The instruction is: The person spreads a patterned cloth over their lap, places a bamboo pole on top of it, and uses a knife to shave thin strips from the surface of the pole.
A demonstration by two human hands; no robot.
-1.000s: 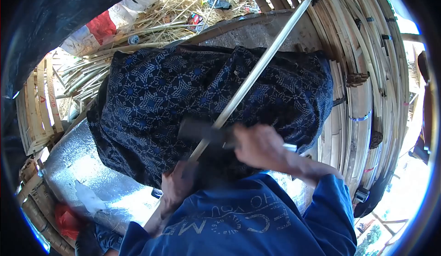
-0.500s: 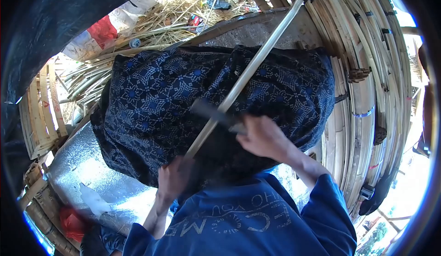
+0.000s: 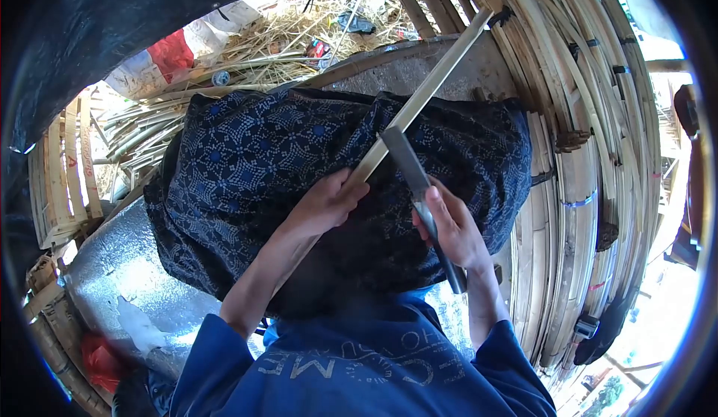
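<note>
My left hand (image 3: 329, 201) is closed around a long, pale bamboo strip (image 3: 430, 86), which slants from my lap up to the right. In my right hand (image 3: 452, 230) is a knife (image 3: 407, 161) with a broad dark blade; its handle runs down below my fist. The blade's upper end lies at the strip, just above my left hand; whether it touches cannot be made out. Beneath both hands a dark blue patterned cloth (image 3: 247, 155) covers my lap. The strip's far end reaches bundled bamboo at the upper right.
Bundled bamboo slats (image 3: 553, 222) stand along the right side. Behind the cloth lie shavings and loose strips (image 3: 277, 50). A silvery sheet (image 3: 112, 267) is at the left, with a red plastic bag (image 3: 101, 361) below it. Dark sheeting (image 3: 97, 35) hangs at the upper left.
My left hand has moved up and right along the strip. The knife has swung from lying across the strip to pointing up-left, and my right hand sits slightly lower.
</note>
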